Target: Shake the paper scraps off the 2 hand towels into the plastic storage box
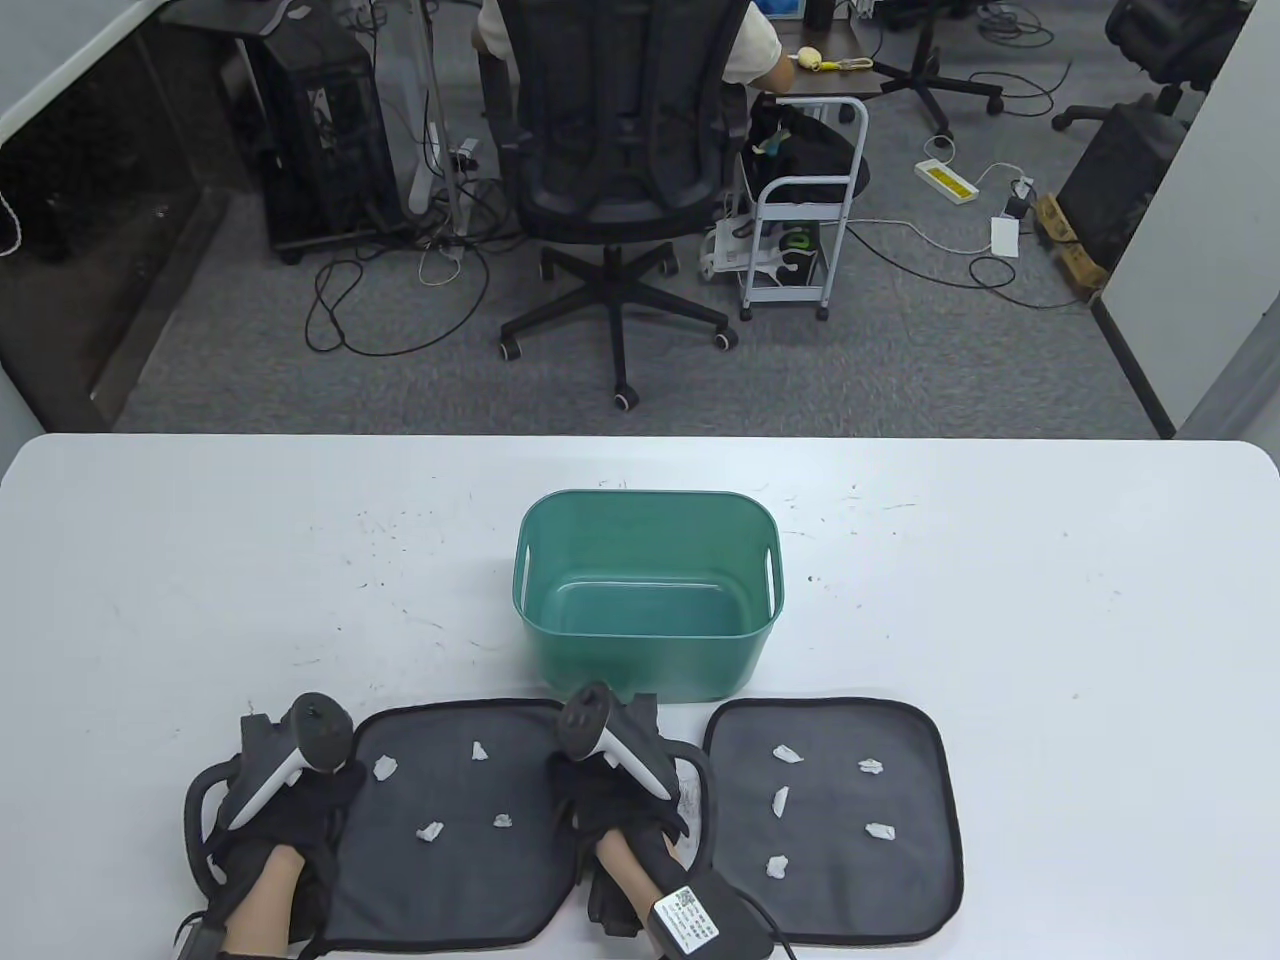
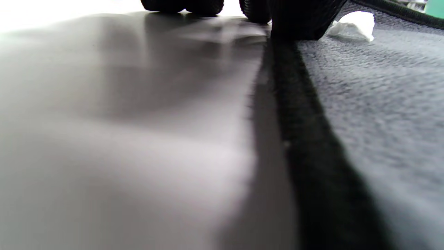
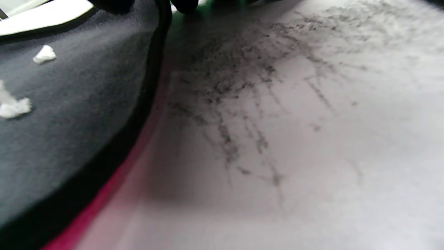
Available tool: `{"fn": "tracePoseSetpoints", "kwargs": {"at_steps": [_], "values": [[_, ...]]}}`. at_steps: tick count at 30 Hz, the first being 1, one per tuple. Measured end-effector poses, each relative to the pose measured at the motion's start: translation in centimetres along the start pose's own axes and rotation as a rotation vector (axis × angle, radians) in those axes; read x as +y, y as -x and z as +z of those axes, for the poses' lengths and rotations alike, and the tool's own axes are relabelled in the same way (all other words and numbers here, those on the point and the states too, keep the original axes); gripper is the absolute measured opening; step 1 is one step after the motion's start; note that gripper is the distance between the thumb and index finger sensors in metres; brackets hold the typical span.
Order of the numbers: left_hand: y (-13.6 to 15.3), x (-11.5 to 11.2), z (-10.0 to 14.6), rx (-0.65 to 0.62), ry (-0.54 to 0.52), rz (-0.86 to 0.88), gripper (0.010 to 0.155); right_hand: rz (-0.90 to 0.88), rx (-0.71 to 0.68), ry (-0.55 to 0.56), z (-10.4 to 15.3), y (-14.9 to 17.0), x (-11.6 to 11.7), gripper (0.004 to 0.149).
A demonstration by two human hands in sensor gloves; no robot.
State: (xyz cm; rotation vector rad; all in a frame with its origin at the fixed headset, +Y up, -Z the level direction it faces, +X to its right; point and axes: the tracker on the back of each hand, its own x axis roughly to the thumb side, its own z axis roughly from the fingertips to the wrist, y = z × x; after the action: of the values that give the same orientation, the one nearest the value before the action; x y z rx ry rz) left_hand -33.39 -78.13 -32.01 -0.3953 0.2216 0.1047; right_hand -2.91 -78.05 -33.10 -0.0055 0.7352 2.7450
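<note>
A green plastic storage box [image 1: 648, 590] stands mid-table with nothing inside. Two dark grey hand towels lie flat in front of it. The left towel [image 1: 450, 850] carries several white paper scraps [image 1: 432, 830], and so does the right towel [image 1: 830, 900]. My left hand [image 1: 290, 800] lies at the left towel's left edge; in the left wrist view its fingertips [image 2: 301, 21] touch the black hem [image 2: 312, 139] and the table beside it, close to a scrap [image 2: 353, 22]. My right hand [image 1: 620, 790] lies over that towel's right edge [image 3: 156, 69]. Its fingertips [image 3: 184, 4] sit at the hem, their grip hidden.
The white table [image 1: 1050, 620] is scuffed with dark marks. Beyond its far edge stand an office chair [image 1: 620, 150], with a person seated behind it, and a small white cart [image 1: 800, 240], with cables on the carpet.
</note>
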Motion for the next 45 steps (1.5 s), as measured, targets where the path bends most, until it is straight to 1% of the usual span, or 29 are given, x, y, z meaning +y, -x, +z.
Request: {"fn": "tracePoseSetpoints", "kwargs": {"at_steps": [3, 7, 9, 15, 19, 23, 32, 39, 41, 45], "values": [[0.0, 0.0, -0.1, -0.014, -0.015, 0.039, 0.055, -0.070, -0.013, -0.011, -0.2, 0.1, -0.1, 0.055], [0.1, 0.1, 0.0, -0.021, -0.045, 0.079, 0.044, -0.099, -0.012, 0.009, -0.2, 0.2, -0.3, 0.044], [0.2, 0.2, 0.1, -0.032, -0.037, 0.109, 0.043, -0.099, -0.018, 0.008, -0.2, 0.3, -0.5, 0.042], [0.3, 0.7, 0.6, -0.058, -0.073, 0.157, 0.042, -0.164, -0.066, -0.024, 0.1, 0.8, -1.1, 0.040], [0.0, 1.4, 1.2, -0.085, -0.092, 0.194, 0.042, -0.210, -0.116, -0.040, 0.8, 1.1, -1.9, 0.039], [-0.6, 2.3, 2.1, -0.116, -0.104, 0.196, 0.041, -0.268, -0.169, -0.068, 1.7, 1.3, -2.8, 0.039], [-3.0, 4.8, 4.6, -0.175, -0.154, 0.148, 0.042, -0.314, -0.237, -0.046, 3.6, 1.4, -4.8, 0.039], [-5.3, 6.5, 6.4, -0.199, -0.155, 0.086, 0.042, -0.367, -0.290, -0.067, 5.1, 1.5, -6.6, 0.039], [-5.9, 7.1, 6.9, -0.226, -0.142, 0.096, 0.042, -0.396, -0.310, -0.084, 5.5, 1.7, -7.2, 0.039], [-6.8, 8.5, 8.2, -0.295, -0.127, 0.176, 0.042, -0.449, -0.357, -0.101, 6.7, 2.1, -8.9, 0.039]]}}
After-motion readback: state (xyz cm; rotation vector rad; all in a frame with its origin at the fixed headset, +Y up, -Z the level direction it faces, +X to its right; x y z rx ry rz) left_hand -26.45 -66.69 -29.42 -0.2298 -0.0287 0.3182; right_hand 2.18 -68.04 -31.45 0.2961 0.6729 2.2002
